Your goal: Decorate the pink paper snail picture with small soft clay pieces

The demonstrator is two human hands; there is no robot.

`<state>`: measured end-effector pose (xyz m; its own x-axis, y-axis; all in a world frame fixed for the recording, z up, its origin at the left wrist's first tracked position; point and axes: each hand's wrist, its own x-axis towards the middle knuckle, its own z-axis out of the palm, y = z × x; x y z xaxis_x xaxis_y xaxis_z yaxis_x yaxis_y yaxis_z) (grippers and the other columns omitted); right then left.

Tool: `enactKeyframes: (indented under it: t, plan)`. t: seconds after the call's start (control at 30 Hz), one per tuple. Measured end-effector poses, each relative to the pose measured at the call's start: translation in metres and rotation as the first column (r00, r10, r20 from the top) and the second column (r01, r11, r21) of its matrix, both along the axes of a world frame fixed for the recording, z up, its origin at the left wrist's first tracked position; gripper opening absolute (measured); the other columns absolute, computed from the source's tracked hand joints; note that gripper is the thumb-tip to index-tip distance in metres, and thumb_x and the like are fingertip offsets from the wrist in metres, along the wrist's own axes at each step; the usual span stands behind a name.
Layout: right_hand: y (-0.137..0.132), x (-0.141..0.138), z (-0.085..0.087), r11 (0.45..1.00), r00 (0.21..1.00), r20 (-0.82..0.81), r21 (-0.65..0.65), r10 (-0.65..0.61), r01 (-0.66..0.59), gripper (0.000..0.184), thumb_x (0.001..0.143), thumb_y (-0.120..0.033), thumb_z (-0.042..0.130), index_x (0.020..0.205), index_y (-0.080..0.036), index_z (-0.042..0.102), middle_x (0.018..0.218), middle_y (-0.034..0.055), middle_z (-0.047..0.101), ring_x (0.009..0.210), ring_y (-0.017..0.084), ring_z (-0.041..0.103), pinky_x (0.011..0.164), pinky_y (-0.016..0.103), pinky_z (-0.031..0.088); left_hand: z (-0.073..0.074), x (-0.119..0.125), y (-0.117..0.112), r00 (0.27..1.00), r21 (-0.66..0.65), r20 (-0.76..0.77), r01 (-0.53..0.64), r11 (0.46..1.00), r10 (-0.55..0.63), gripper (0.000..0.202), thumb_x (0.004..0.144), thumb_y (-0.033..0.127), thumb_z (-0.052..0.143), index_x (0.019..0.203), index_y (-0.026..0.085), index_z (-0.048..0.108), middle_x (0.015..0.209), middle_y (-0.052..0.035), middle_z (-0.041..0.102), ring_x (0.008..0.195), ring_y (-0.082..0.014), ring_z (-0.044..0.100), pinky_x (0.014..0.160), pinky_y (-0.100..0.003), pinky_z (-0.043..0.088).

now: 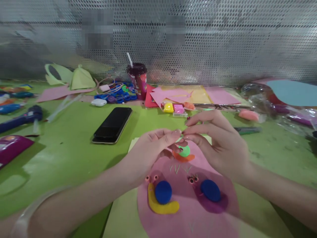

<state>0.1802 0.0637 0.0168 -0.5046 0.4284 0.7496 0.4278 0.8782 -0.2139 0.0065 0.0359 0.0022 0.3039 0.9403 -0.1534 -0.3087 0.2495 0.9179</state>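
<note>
My left hand (158,142) and my right hand (218,142) meet fingertip to fingertip above a pink paper shape (183,221). Both are pinched closed at a tiny piece between them, too small to name. Below lies a yellow snail figure (160,207) with a blue bottle-cap-like disc (163,192) and two bead eyes. Beside it, a purple snail figure (213,206) bears another blue disc (210,190). An orange figure with a green disc (184,151) is partly hidden behind my left fingers. Thin green V-shaped marks (176,168) sit on the pink paper.
A black phone (114,125) lies left of the pale sheet (123,211). Behind it are a white case (99,102), blue scissors (121,94) and a cup with a straw (138,81). Wrapped clay packets (178,109) lie further back. A glue gun (22,118) is at left.
</note>
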Motion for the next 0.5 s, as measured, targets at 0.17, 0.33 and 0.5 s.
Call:
enactKeyframes:
  t: [0.17, 0.33, 0.5]
  plan:
    - [0.0058, 0.0017, -0.0005, 1.0, 1.0, -0.013, -0.003, -0.012, 0.012, 0.008, 0.088, -0.016, 0.058, 0.089, -0.024, 0.058, 0.094, 0.0035, 0.059, 0.091, 0.018, 0.058, 0.082, 0.04, 0.049, 0.0005, 0.0005, 0.0024, 1.0, -0.047, 0.008, -0.026, 0.999, 0.026, 0.028, 0.078, 0.041, 0.069, 0.071, 0.015, 0.06, 0.076, -0.0008, 0.066, 0.064, -0.0098, 0.053, 0.065, -0.024, 0.038]
    - [0.0045, 0.0009, -0.0035, 0.999, 0.998, 0.052, -0.004, 0.034, -0.034, 0.009, 0.088, -0.014, 0.058, 0.094, -0.021, 0.06, 0.096, 0.0039, 0.059, 0.09, 0.015, 0.057, 0.08, 0.034, 0.049, -0.0005, 0.0008, 0.002, 0.999, -0.002, -0.034, -0.008, 1.0, 0.008, 0.03, 0.08, 0.043, 0.067, 0.073, 0.014, 0.062, 0.073, 0.0, 0.062, 0.064, -0.01, 0.053, 0.066, -0.025, 0.038]
    - [0.0026, -0.001, -0.0068, 0.998, 0.998, 0.02, 0.008, 0.068, -0.068, 0.009, 0.087, -0.01, 0.058, 0.089, -0.019, 0.059, 0.092, 0.0038, 0.06, 0.086, 0.015, 0.057, 0.077, 0.033, 0.05, 0.0008, -0.001, 0.001, 0.995, 0.036, -0.102, -0.007, 0.999, 0.011, 0.028, 0.08, 0.042, 0.067, 0.076, 0.015, 0.063, 0.072, 0.0003, 0.061, 0.066, -0.0105, 0.054, 0.066, -0.025, 0.04]
